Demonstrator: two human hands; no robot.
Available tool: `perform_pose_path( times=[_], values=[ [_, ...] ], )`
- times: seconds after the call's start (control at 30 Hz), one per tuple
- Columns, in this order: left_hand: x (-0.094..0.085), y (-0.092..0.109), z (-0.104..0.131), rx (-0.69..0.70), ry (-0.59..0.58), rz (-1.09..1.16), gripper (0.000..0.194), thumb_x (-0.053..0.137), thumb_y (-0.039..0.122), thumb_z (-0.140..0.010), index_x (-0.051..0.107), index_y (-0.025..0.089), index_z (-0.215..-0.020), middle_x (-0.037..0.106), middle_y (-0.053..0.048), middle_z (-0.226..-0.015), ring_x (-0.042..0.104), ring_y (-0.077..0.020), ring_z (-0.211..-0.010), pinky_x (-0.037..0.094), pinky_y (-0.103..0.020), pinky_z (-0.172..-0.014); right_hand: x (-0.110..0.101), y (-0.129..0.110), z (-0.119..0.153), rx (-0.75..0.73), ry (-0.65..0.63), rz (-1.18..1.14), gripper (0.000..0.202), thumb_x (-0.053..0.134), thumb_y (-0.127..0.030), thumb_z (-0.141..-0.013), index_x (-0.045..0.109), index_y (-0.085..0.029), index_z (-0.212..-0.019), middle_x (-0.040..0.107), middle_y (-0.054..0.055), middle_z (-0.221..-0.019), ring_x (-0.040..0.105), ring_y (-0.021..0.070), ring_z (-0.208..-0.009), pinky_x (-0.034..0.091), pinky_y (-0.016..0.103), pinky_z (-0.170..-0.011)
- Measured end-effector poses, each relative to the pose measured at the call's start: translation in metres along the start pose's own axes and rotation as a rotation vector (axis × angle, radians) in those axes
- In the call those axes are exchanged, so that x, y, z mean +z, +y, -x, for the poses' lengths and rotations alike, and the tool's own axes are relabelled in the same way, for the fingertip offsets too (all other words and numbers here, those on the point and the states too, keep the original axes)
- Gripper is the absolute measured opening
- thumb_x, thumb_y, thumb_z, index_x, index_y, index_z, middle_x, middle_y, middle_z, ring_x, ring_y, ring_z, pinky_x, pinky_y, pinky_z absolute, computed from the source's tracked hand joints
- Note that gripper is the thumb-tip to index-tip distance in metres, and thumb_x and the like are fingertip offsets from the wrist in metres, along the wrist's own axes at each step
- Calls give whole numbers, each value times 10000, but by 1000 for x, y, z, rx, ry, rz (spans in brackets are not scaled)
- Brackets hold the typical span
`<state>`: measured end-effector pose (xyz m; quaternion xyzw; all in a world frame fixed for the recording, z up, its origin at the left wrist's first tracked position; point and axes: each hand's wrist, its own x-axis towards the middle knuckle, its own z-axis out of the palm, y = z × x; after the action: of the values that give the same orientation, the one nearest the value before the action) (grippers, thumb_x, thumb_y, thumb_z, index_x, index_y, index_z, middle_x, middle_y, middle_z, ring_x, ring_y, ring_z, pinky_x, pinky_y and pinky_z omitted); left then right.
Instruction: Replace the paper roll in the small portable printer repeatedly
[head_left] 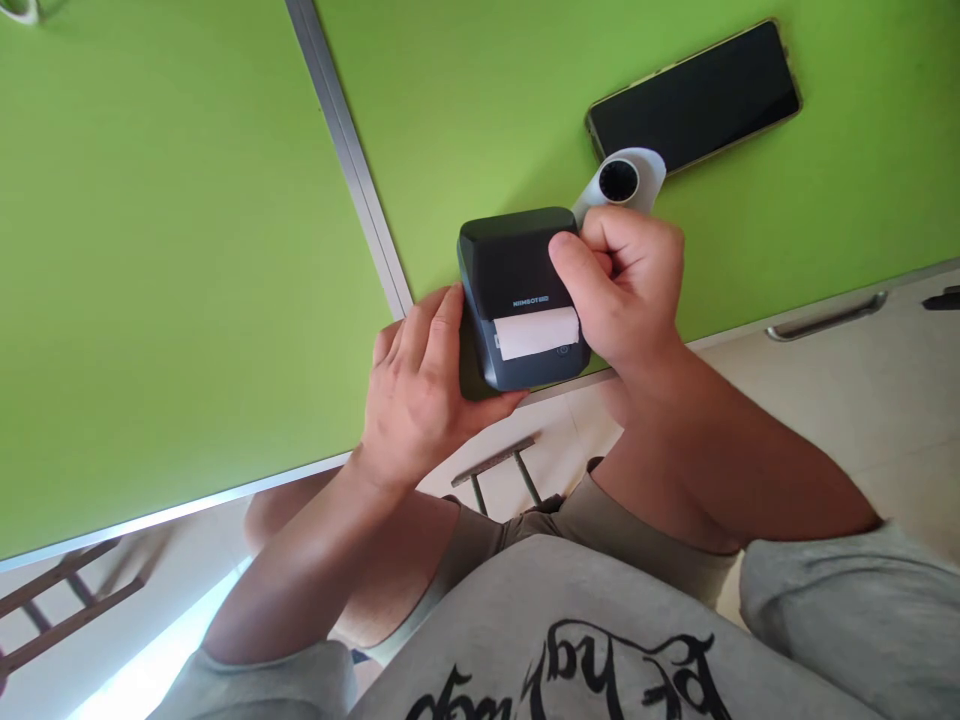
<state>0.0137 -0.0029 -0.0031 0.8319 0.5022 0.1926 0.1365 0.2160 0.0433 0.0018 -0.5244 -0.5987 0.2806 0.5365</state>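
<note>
A dark label printer with NIIMBOT lettering lies near the front edge of the green table, slightly tilted in view. White paper sticks out of its slot. My left hand grips the printer's left side, its thumb along the front edge. On the right, my right hand has its fingers curled in, and its thumb presses the printer's upper right corner. Just beyond that hand is a white roll with a dark core, partly hidden by the fingers.
A black phone lies at the back right of the green table, by the roll. A metal strip crosses the tabletop. Part of a white ring shows at the top left. Below the front edge are a metal handle and wooden stool parts.
</note>
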Motion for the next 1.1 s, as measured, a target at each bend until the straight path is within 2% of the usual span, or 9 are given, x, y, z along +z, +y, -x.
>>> perform_pose_path(
  times=[0.2,0.37,0.53,0.63,0.77,0.97,1.1],
  values=[
    [2,-4,-1,3,-30,-30,1070,633,817,-863,370,104,-1616,575,-259,-1511,630,-395,-1314,497,-458,-1010,0,1,-1,-31,-8,-12,516,650,-213,-926,238,-207,-616,170,-51,-586,196,68,-534,197,288,-528],
    [1,-5,-4,-37,-71,-17,1155,683,858,-795,344,156,-1647,567,-245,-1514,613,-404,-1325,504,-479,-1014,-4,3,0,-28,-51,9,515,649,-246,-930,239,-211,-619,202,-43,-579,218,82,-543,206,309,-528],
    [-4,-4,-4,28,14,6,1059,656,839,-837,412,160,-1611,632,-229,-1428,653,-396,-1277,531,-483,-1008,-9,2,2,54,-149,53,537,624,-429,-979,255,-223,-648,279,-26,-591,270,120,-579,260,343,-552],
    [-8,-4,-3,20,27,10,1019,659,827,-844,427,181,-1598,650,-215,-1395,666,-397,-1258,546,-485,-999,-9,1,3,43,-183,-12,472,614,-335,-969,277,-228,-656,293,-30,-606,276,122,-583,268,343,-560],
    [-9,-5,1,19,-1,-4,1030,686,789,-849,395,158,-1610,627,-247,-1411,657,-428,-1266,529,-536,-1019,-5,1,2,-21,-195,-108,398,590,-211,-924,305,-228,-647,276,-46,-593,246,102,-559,207,332,-544],
    [-6,-5,8,23,-10,18,1036,680,740,-888,298,167,-1661,597,-259,-1481,638,-438,-1305,504,-557,-1066,-3,-2,1,-2,-183,-118,425,595,-239,-925,293,-229,-626,267,-49,-581,239,93,-554,198,326,-546],
    [-5,-7,11,61,14,34,1008,652,750,-904,303,188,-1664,597,-231,-1510,628,-424,-1337,511,-540,-1089,-5,-2,1,28,-192,-60,441,604,-280,-936,294,-227,-627,290,-38,-582,254,102,-561,232,332,-550]
  ],
)
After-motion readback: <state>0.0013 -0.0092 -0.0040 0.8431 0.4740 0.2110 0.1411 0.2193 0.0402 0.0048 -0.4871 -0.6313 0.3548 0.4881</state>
